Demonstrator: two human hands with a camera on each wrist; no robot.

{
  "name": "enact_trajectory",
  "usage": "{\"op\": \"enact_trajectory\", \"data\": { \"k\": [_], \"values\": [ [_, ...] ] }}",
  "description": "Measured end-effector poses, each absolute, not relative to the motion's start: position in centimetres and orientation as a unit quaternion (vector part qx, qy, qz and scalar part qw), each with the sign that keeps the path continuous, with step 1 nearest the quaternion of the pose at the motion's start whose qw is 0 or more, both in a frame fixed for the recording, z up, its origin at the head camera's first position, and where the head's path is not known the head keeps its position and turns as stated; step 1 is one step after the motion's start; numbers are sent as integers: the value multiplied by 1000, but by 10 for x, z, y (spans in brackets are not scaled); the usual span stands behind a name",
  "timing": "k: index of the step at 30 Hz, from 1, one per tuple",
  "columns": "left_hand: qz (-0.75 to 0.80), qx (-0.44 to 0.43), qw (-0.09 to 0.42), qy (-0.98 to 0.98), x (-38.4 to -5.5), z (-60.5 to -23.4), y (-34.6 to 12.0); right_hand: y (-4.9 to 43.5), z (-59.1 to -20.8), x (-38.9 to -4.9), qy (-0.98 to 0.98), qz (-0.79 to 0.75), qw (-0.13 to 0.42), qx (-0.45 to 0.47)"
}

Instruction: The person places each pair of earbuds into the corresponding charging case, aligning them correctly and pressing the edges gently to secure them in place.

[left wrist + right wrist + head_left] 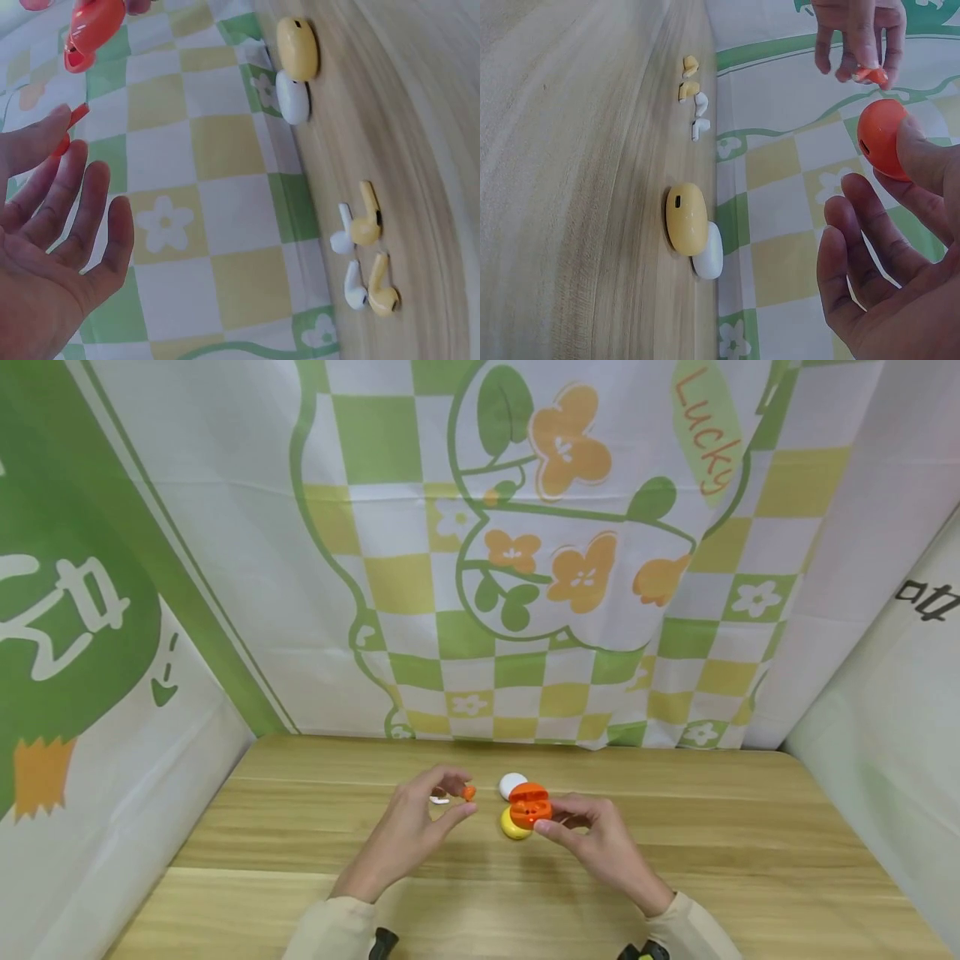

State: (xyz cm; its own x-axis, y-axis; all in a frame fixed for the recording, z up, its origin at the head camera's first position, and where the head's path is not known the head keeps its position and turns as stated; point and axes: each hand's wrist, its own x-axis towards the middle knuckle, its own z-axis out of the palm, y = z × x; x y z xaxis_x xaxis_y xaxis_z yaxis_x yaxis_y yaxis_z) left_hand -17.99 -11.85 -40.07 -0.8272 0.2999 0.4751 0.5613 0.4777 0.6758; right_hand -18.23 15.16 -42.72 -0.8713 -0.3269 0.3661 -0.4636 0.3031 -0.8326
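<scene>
Two cream sleeves (693,931) up closest. The right hand (600,839) grips a glossy orange case (530,807) between thumb and fingers, pebble-round, lid flipped open, held above the tabletop. The left hand (412,822) is pinching a tiny orange earbud (469,793), smooth plastic, near the case but not touching it. Down on the wood-grain table (675,877) there's a shiny yellow case (686,219) with a little dark slot, just beside a smooth white case (709,253), plus stemmed yellow earbuds (366,229) and white earbuds (343,241), two of each. At the back, a creased cloth (525,672) with green and yellow checks, orange flowers and "Lucky" in orange lettering; can't fully read the side panels
</scene>
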Motion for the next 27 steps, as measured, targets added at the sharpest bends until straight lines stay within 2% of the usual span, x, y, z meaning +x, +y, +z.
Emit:
{"op": "enact_trajectory", "data": {
  "k": [9,27],
  "values": [
    [-475,-246,172,-827,-179,-389,-108,150,-427,-182,-804,537,68,245],
    [-445,-348,202,-800,-183,-382,-84,145,-425,-181,-794,543,77,262]
  ]
}}
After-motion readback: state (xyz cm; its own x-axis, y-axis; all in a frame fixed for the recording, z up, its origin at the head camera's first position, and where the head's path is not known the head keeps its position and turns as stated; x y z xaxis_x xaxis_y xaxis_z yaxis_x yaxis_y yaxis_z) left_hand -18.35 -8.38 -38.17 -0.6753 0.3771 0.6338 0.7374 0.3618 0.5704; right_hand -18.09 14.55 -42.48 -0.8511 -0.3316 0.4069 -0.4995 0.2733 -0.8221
